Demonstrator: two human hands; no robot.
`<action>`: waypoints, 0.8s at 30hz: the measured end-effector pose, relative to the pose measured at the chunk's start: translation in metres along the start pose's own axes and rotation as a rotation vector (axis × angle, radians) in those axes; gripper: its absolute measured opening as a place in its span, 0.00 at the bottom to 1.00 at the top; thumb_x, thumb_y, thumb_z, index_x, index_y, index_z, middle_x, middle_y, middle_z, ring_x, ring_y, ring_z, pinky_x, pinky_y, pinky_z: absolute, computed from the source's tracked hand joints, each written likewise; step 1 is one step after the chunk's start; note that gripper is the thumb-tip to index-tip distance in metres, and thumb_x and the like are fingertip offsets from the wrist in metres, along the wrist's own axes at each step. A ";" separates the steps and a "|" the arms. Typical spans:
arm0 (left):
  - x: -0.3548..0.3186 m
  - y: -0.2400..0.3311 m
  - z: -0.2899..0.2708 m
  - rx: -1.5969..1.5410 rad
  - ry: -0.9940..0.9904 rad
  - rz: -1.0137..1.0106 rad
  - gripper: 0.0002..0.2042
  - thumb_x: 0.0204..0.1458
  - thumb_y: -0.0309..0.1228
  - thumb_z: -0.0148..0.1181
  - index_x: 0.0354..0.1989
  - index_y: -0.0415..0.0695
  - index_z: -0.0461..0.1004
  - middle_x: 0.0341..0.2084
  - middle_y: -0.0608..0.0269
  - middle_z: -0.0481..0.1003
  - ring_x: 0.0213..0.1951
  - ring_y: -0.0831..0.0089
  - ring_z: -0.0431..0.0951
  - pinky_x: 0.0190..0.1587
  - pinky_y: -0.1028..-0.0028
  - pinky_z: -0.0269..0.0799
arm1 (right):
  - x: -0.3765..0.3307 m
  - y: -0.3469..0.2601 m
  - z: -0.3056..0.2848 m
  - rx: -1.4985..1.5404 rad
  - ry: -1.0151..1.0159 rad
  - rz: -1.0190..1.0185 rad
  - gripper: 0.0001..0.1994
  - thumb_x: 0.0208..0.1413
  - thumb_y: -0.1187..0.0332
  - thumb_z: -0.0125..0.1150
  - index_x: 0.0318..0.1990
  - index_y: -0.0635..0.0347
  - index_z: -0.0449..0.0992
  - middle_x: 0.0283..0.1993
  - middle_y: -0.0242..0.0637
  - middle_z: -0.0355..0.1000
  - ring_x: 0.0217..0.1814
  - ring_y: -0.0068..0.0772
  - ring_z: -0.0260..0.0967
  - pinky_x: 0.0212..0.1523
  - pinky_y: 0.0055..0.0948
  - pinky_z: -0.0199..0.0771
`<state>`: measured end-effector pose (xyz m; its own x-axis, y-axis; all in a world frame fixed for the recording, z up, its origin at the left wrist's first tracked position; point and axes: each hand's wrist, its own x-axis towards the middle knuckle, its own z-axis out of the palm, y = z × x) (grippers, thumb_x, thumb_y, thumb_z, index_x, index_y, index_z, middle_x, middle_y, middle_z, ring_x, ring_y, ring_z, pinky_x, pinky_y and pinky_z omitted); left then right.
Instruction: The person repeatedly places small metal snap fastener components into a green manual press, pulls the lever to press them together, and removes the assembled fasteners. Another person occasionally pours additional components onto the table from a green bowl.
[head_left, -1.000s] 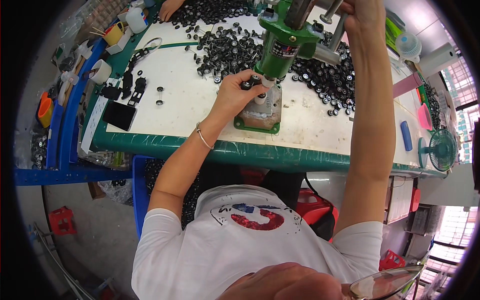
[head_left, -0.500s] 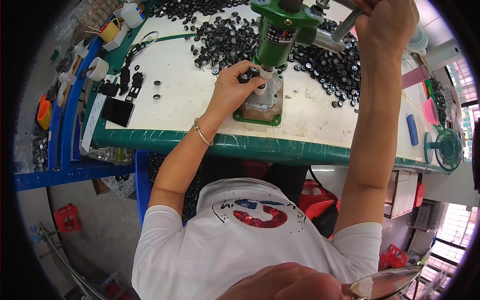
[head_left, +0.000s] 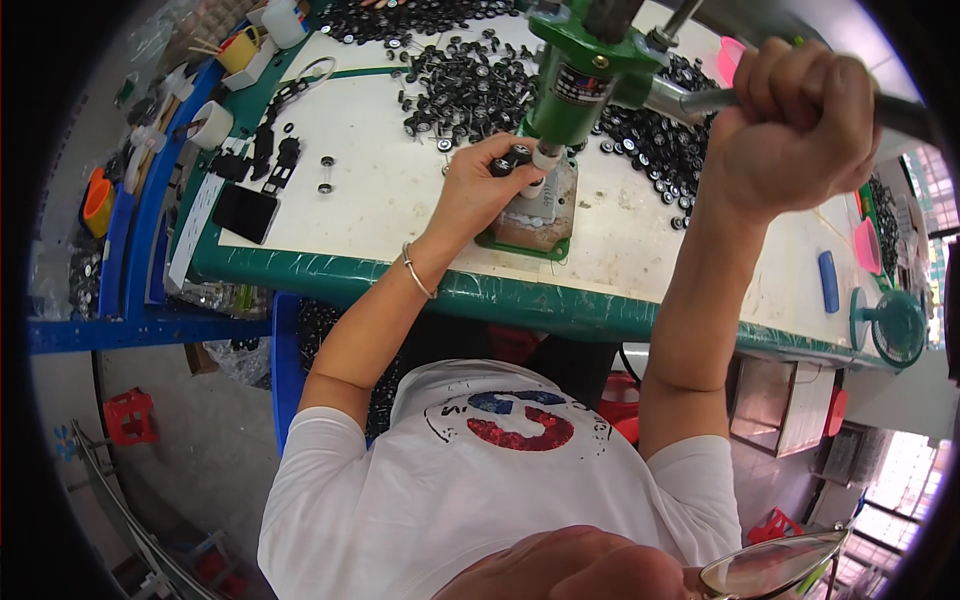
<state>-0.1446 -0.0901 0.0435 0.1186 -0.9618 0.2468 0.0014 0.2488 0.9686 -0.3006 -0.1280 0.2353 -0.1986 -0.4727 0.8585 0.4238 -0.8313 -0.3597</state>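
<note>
A green hand press point(head_left: 572, 100) stands on the bench, its white-tipped ram lowered over the pale fixture on its base point(head_left: 545, 246). Small black toy wheels point(head_left: 519, 155) are pinched in the fingers of my left hand point(head_left: 482, 188), right beside the ram tip. How those wheels sit on the fixture is partly hidden by my fingers. To the right, my right hand point(head_left: 795, 135) is closed in a fist round the press's metal lever point(head_left: 710, 101), which lies about level.
Heaps of black wheels point(head_left: 470, 85) cover the bench behind the press. A single wheel-and-axle set point(head_left: 326, 174), black plastic parts point(head_left: 285, 160) and a dark phone point(head_left: 245, 214) lie on the left. A blue cylinder point(head_left: 828, 282) and a green fan point(head_left: 895, 327) are on the right.
My right hand has pulled the lever down toward me, from steeply raised to roughly level. My left hand stays by the ram with the wheels. The whole view has shifted slightly.
</note>
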 end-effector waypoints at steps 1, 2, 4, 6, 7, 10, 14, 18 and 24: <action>-0.003 0.004 0.002 -0.038 0.020 -0.036 0.12 0.47 0.24 0.65 0.41 0.41 0.77 0.27 0.71 0.76 0.27 0.88 0.72 0.28 0.85 0.66 | -0.003 0.000 0.002 -0.035 0.007 -0.027 0.14 0.51 0.69 0.50 0.16 0.58 0.58 0.11 0.27 0.44 0.11 0.17 0.33 0.12 0.22 0.35; -0.004 0.008 0.004 -0.075 0.042 -0.067 0.12 0.47 0.24 0.65 0.42 0.41 0.77 0.26 0.72 0.75 0.26 0.89 0.70 0.26 0.86 0.65 | -0.005 0.000 0.004 -0.067 0.014 -0.057 0.14 0.51 0.68 0.50 0.16 0.58 0.59 0.11 0.27 0.45 0.12 0.17 0.34 0.12 0.22 0.36; -0.003 0.008 0.007 -0.105 0.045 -0.055 0.14 0.47 0.24 0.65 0.43 0.41 0.77 0.26 0.73 0.74 0.24 0.90 0.68 0.24 0.86 0.62 | -0.003 0.000 0.001 -0.047 0.011 -0.022 0.14 0.51 0.69 0.51 0.16 0.58 0.59 0.11 0.26 0.45 0.12 0.16 0.35 0.13 0.21 0.35; -0.003 0.002 0.007 -0.100 0.048 -0.025 0.14 0.47 0.24 0.65 0.44 0.41 0.76 0.28 0.72 0.75 0.25 0.89 0.69 0.26 0.86 0.64 | 0.001 0.002 -0.002 -0.020 -0.018 0.012 0.14 0.51 0.69 0.52 0.16 0.58 0.60 0.12 0.25 0.45 0.12 0.16 0.35 0.13 0.21 0.35; -0.001 -0.005 0.006 -0.110 0.036 -0.013 0.15 0.47 0.24 0.65 0.45 0.43 0.76 0.30 0.70 0.75 0.27 0.88 0.71 0.29 0.85 0.67 | 0.002 0.000 0.002 -0.040 0.002 0.069 0.14 0.53 0.69 0.53 0.17 0.57 0.59 0.13 0.26 0.48 0.13 0.16 0.37 0.13 0.20 0.36; -0.002 -0.004 0.007 -0.075 0.057 -0.037 0.14 0.48 0.24 0.63 0.45 0.42 0.77 0.28 0.72 0.76 0.26 0.87 0.71 0.29 0.84 0.68 | 0.025 0.016 0.000 -0.036 0.042 0.232 0.12 0.55 0.68 0.54 0.21 0.59 0.63 0.15 0.26 0.51 0.15 0.15 0.41 0.14 0.19 0.39; 0.002 -0.007 -0.006 -0.493 0.112 -0.144 0.16 0.49 0.26 0.63 0.47 0.41 0.74 0.31 0.63 0.76 0.32 0.78 0.75 0.39 0.77 0.70 | 0.066 0.071 -0.029 -0.193 0.004 0.502 0.11 0.59 0.62 0.56 0.33 0.62 0.71 0.20 0.26 0.60 0.17 0.17 0.52 0.18 0.19 0.51; 0.000 0.014 -0.032 -0.717 0.388 -0.297 0.09 0.50 0.24 0.60 0.39 0.42 0.70 0.27 0.62 0.74 0.30 0.74 0.74 0.38 0.73 0.73 | 0.089 0.146 -0.102 0.549 -0.150 0.901 0.10 0.60 0.60 0.55 0.31 0.55 0.68 0.16 0.18 0.53 0.11 0.10 0.44 0.09 0.14 0.41; -0.002 -0.032 -0.120 -0.311 0.285 -0.468 0.07 0.49 0.29 0.63 0.32 0.42 0.72 0.20 0.67 0.69 0.17 0.80 0.67 0.19 0.80 0.63 | 0.040 0.082 -0.046 0.012 -0.034 0.699 0.13 0.60 0.58 0.54 0.35 0.61 0.72 0.25 0.28 0.67 0.22 0.19 0.61 0.23 0.22 0.60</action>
<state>-0.0254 -0.0822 0.0080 0.2956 -0.9191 -0.2605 0.4005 -0.1283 0.9073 -0.3146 -0.2279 0.2231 0.1524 -0.8859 0.4381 0.4516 -0.3318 -0.8282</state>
